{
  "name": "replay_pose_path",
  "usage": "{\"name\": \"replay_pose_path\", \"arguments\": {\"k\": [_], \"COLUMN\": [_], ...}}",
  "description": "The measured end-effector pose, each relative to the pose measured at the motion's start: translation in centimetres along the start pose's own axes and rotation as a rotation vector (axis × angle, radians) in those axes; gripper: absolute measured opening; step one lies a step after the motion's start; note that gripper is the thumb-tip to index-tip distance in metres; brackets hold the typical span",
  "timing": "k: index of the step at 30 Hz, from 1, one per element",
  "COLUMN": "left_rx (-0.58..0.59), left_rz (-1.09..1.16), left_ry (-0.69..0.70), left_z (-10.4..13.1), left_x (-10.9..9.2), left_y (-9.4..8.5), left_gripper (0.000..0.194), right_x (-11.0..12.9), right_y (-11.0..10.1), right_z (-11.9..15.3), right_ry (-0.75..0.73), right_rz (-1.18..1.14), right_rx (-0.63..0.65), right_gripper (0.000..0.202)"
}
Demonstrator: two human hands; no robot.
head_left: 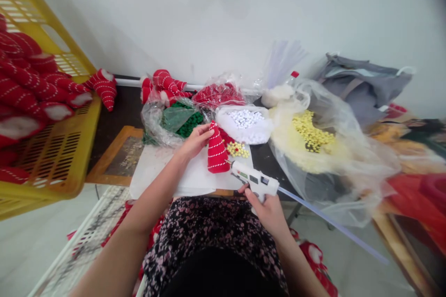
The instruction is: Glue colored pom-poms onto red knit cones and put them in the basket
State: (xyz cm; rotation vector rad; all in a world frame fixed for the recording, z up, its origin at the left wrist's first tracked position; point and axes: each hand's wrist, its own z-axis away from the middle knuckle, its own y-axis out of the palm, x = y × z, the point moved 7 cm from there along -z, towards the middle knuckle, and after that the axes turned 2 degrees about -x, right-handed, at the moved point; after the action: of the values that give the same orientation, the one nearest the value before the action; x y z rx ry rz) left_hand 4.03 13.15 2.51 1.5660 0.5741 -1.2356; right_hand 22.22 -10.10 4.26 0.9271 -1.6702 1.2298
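Observation:
Pinched at its narrow tip, a red cone-shaped fabric piece with white stitched lines (217,153) is held by my left hand (197,141) above a white sheet (156,171). My right hand (266,209) grips a white glue gun (254,178), whose nozzle is at the cone's lower right edge; I cannot tell if it touches. A long clear glue stick (331,222) trails from the gun's back. Just behind the cone lie small yellow balls (238,149) with a few red ones. A white tray of small white pieces (244,123) stands beyond them.
Bags of green balls (183,118), red pieces (219,95) and yellow balls (310,132) line the table. A yellow crate (78,158) full of red striped pieces stands left. A grey bag (365,81) sits back right, near a red-capped bottle (293,76). Clear sticks (284,62) lean on the wall.

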Motion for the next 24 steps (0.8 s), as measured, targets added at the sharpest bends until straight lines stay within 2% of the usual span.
{"name": "replay_pose_path", "arguments": {"k": [7,13,24], "left_rx": [0.055,0.059,0.085], "left_rz": [0.019,0.016,-0.016], "left_ry": [-0.05,-0.054,-0.047], "left_z": [0.3,0.1,0.1], "left_x": [0.2,0.4,0.6], "left_y": [0.5,0.6,0.6], "left_gripper": [0.053,0.052,0.052], "right_x": [0.8,0.5,0.5], "right_y": [-0.6,-0.4,-0.7], "right_z": [0.5,0.9,1.1], "right_ry": [-0.077,-0.113,-0.105], "right_rz": [0.096,0.197,0.242], "right_rx": [-0.105,-0.109,-0.131], "right_gripper": [0.033,0.034,0.037]}}
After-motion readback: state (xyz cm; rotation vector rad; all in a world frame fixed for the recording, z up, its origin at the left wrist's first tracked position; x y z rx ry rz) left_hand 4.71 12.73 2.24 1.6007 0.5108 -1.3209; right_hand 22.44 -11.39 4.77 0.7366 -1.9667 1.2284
